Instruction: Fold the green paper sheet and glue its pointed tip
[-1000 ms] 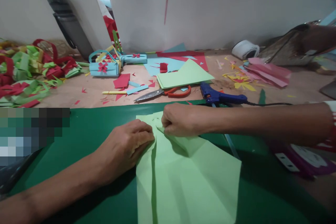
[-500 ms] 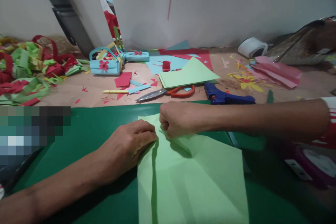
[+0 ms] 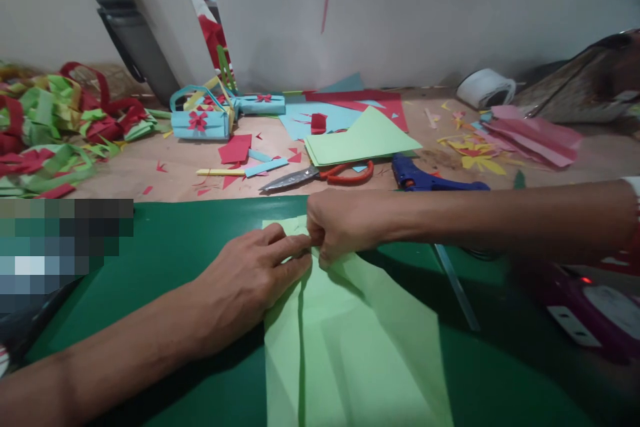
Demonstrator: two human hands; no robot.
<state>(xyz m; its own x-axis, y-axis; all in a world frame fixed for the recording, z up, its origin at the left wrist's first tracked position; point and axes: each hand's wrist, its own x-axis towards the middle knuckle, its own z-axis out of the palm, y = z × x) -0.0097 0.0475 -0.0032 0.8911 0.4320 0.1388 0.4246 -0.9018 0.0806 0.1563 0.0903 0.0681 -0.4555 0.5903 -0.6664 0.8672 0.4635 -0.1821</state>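
Observation:
A light green sheet of paper (image 3: 360, 347) lies on the dark green surface, with a lengthwise fold near its left side. My left hand (image 3: 265, 267) has its fingers pressed together on the sheet's upper left part, holding the fold. Right beside it, my right hand (image 3: 340, 223) is closed in a pinch on the paper near its far edge, the fingertips partly hidden. The two hands touch or nearly touch. Between them and the near edge, the right side of the sheet is raised and bent.
Beyond the hands lie scissors (image 3: 320, 175) with orange handles, a blue glue gun (image 3: 435, 180) and stacked green paper (image 3: 365, 143). Small blue paper bags (image 3: 200, 125) stand behind. A clear glue stick (image 3: 456, 290) and a purple device (image 3: 583, 313) are at right.
My left hand has slid right toward my right hand along the fold. The paper's right edge has drawn inward, uncovering more of the glue stick.

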